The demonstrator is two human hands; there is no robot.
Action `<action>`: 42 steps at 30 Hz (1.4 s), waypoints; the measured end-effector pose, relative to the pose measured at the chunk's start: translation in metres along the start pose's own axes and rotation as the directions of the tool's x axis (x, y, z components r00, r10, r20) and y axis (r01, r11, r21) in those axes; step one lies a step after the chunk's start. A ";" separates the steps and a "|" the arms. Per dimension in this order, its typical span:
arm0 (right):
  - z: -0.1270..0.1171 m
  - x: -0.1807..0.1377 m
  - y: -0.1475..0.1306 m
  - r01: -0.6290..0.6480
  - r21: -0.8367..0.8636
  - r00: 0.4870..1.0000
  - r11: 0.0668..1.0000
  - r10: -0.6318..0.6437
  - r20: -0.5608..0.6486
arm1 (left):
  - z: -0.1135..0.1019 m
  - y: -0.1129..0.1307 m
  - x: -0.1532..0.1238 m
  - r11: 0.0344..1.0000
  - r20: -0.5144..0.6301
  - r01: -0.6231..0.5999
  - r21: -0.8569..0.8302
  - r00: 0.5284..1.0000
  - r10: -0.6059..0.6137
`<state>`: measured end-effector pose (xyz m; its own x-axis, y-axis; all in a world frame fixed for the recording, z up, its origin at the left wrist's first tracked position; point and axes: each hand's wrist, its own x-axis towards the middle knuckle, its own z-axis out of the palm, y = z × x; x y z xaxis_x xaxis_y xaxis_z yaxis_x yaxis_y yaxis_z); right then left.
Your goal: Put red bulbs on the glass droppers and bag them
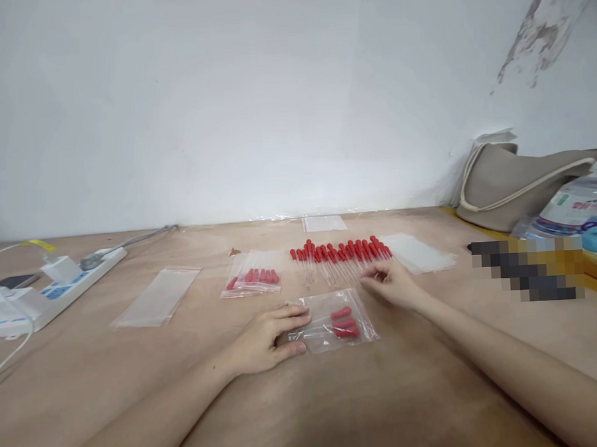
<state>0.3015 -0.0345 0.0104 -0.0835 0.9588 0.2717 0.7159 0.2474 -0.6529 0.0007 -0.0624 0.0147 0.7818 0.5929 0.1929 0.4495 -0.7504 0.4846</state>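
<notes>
A clear zip bag (pixel 321 342) with several red-bulbed droppers (pixel 344 324) in it lies flat before me. My left hand (pixel 272 338) rests on the bag's left end, thumb and fingers stretched out and apart. Just beyond the bag is a row of loose droppers (pixel 337 253), red bulbs pointing away from me and clear stems towards me. My right hand (pixel 389 284) is at the stem ends on the right of this row, with thumb and fingertips drawn together. Whether a stem is between them is too small to tell.
Filled zip bags (pixel 251 279) lie left of the row. Flat bags (pixel 157 297) are further left, more (pixel 420 252) to the right, and one (pixel 324 223) near the wall. A power strip (pixel 82 288) with cables stands left; a grey-beige bag (pixel 521 185) and bottle (pixel 578 205) stand right.
</notes>
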 end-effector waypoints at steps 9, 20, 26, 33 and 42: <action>0.001 0.084 0.003 -0.176 -0.464 0.980 0.868 0.110 -0.165 | -0.002 0.003 0.000 1.000 0.034 0.020 0.014 0.999 -0.020; 0.000 0.103 0.006 -0.212 -0.095 0.944 0.973 0.179 -0.279 | -0.002 0.003 -0.001 1.000 0.035 0.007 0.024 0.999 -0.008; -0.020 0.060 0.013 0.004 0.411 0.919 0.912 0.159 -0.362 | -0.001 0.003 0.000 0.999 0.028 0.011 0.049 1.000 -0.012; -0.011 -0.012 0.010 -0.099 0.856 0.836 0.508 0.509 -0.206 | -0.001 0.002 0.001 0.999 0.033 0.018 0.047 0.999 -0.019; 0.009 -0.026 -0.009 -0.247 0.936 0.859 0.251 0.503 0.092 | -0.001 0.003 0.000 0.999 0.008 0.021 0.044 1.000 -0.022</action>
<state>0.2915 -0.0607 0.0025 0.2246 0.9612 -0.1600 -0.4482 -0.0439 -0.8929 0.0015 -0.0641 0.0174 0.7753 0.6067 0.1759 0.4846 -0.7499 0.4504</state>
